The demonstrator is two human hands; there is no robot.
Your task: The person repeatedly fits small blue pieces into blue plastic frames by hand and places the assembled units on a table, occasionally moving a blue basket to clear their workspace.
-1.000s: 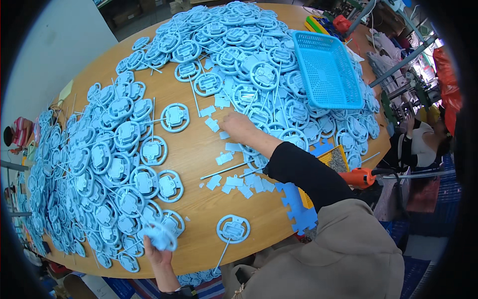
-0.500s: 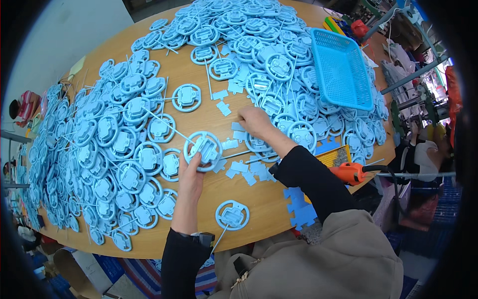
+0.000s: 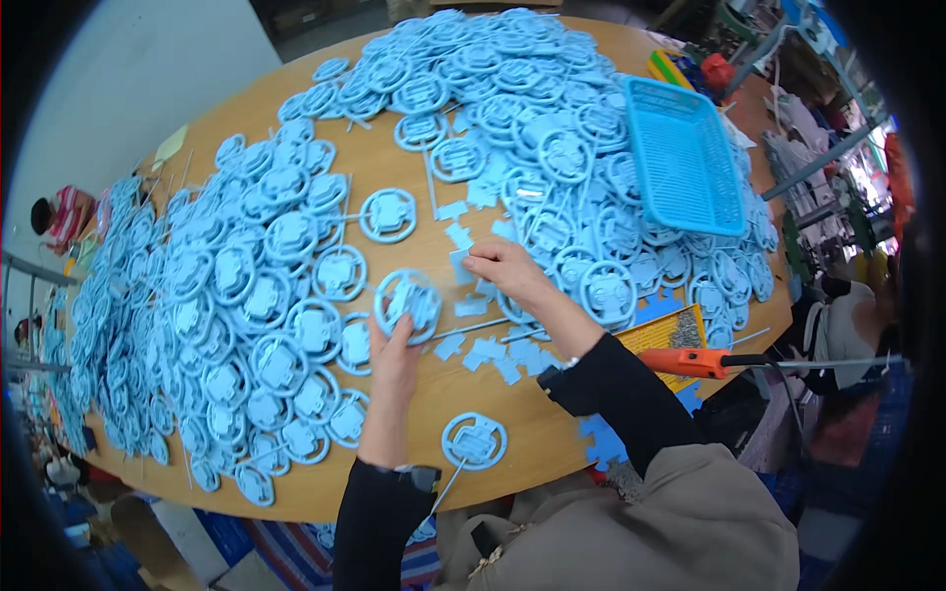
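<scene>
My left hand (image 3: 394,374) is closed on the rim of a light blue toy steering wheel (image 3: 409,300), lifted over the table and slightly blurred. To its right, my right hand (image 3: 517,278) pinches a small flat light blue cover plate (image 3: 460,266) between thumb and fingertips. Similar loose cover plates (image 3: 488,350) lie below and around my right hand. Close to the table's front edge rests another steering wheel (image 3: 475,441), its thin rod pointing toward me.
Heaped steering wheels (image 3: 281,276) fill the left; a second heap (image 3: 532,108) covers the far and right side. A blue plastic basket (image 3: 685,163) sits on it. At right are a yellow tray (image 3: 655,337) with small metal pieces, an orange power screwdriver (image 3: 690,362) and blue foam matting (image 3: 603,441).
My right hand has picked up a cover plate and drawn slightly toward me. The steering wheel stays in my left hand. The whole view has shifted a little.
</scene>
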